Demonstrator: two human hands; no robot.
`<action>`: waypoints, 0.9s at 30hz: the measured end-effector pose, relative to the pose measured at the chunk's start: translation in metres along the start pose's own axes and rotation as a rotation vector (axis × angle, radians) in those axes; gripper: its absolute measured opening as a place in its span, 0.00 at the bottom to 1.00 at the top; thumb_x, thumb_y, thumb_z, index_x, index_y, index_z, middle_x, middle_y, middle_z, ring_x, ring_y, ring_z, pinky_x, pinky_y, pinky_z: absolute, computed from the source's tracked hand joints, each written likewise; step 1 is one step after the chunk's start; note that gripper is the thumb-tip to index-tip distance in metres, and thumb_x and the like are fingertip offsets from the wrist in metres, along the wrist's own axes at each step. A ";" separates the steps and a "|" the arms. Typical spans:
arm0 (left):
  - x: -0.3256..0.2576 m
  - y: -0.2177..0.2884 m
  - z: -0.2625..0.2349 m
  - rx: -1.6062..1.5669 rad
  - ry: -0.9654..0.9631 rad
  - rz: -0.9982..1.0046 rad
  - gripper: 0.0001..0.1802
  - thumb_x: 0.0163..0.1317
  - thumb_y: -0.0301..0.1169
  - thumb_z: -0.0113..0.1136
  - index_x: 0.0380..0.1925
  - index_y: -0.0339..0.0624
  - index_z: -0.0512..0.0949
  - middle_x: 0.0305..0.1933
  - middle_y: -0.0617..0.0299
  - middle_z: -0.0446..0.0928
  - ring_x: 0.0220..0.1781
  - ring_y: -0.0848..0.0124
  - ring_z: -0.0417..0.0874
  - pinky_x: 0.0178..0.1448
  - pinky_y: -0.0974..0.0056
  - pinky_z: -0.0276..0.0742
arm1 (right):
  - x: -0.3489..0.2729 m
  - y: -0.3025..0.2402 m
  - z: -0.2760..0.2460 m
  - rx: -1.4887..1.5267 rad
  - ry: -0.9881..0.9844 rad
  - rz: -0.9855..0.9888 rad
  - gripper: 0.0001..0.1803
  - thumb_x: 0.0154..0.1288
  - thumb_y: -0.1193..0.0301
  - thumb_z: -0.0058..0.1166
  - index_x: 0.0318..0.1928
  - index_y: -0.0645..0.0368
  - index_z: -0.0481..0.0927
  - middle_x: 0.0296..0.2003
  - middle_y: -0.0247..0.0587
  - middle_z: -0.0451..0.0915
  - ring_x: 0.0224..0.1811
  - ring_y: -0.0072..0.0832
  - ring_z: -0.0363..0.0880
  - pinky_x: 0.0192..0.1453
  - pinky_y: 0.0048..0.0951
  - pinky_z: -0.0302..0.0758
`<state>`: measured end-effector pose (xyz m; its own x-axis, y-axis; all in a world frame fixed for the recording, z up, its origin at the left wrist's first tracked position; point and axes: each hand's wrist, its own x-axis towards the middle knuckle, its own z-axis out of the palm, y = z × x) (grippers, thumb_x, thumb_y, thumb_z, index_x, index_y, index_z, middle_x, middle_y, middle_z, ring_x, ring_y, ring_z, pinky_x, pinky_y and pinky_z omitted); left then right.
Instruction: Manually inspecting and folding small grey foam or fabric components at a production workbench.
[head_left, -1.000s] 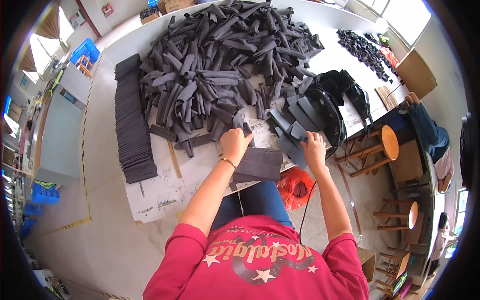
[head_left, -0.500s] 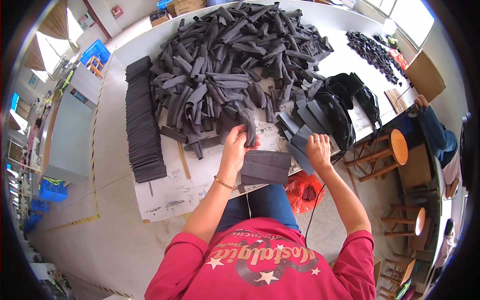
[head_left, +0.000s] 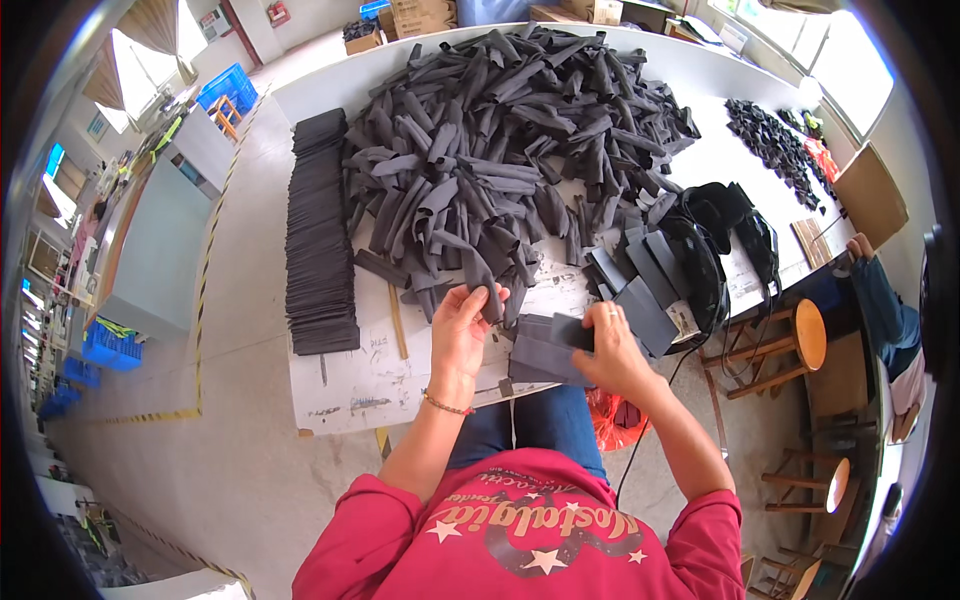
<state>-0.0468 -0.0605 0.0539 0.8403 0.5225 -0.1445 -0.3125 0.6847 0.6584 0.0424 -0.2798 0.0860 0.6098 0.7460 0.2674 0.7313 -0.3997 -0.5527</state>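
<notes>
My left hand [head_left: 462,325] pinches a curled dark grey fabric piece [head_left: 481,288] at the near edge of a large heap of similar curled pieces [head_left: 470,165]. Between the fingers of my right hand [head_left: 612,352] is a flat grey panel [head_left: 571,331], held over a small stack of flat dark panels [head_left: 540,362] at the table's front edge. Several loose flat grey panels [head_left: 648,312] lie fanned out just beyond my right hand. My right hand covers part of the small stack.
A long row of tightly stacked dark pieces [head_left: 318,240] lines the left of the white table [head_left: 345,395]. Black bag-like items [head_left: 697,255] lie at right, a cord hanging down. A red plastic bag [head_left: 615,420] is below the edge. Wooden stools [head_left: 808,335] stand at right, near another person's arm [head_left: 880,300].
My right hand has moved left from the fanned panels to the small stack, with a panel in it. My left hand still holds a curled piece. The whole view has shifted slightly.
</notes>
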 end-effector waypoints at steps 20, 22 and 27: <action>0.000 -0.006 -0.006 -0.124 0.022 -0.223 0.08 0.65 0.22 0.57 0.43 0.36 0.76 0.46 0.51 0.81 0.51 0.59 0.84 0.56 0.58 0.82 | -0.003 -0.043 0.020 0.113 0.338 -0.015 0.19 0.42 0.75 0.72 0.40 0.57 0.85 0.35 0.36 0.76 0.41 0.35 0.72 0.49 0.34 0.70; -0.001 -0.006 -0.006 -0.089 -0.022 -0.239 0.09 0.66 0.24 0.57 0.45 0.34 0.75 0.48 0.50 0.81 0.52 0.60 0.84 0.56 0.59 0.82 | -0.001 -0.045 0.019 0.065 0.354 -0.027 0.16 0.43 0.75 0.71 0.38 0.57 0.86 0.33 0.34 0.75 0.39 0.34 0.71 0.47 0.34 0.68; -0.002 -0.007 -0.007 -0.064 -0.053 -0.321 0.12 0.67 0.25 0.55 0.49 0.31 0.74 0.49 0.49 0.80 0.52 0.61 0.83 0.57 0.59 0.82 | 0.005 -0.047 0.014 0.038 0.359 -0.070 0.14 0.45 0.75 0.70 0.37 0.56 0.86 0.33 0.35 0.76 0.40 0.35 0.72 0.47 0.34 0.67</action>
<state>-0.0497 -0.0631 0.0441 0.9218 0.2486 -0.2975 -0.0535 0.8416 0.5375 0.0065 -0.2500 0.1022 0.6317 0.5338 0.5622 0.7676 -0.3290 -0.5501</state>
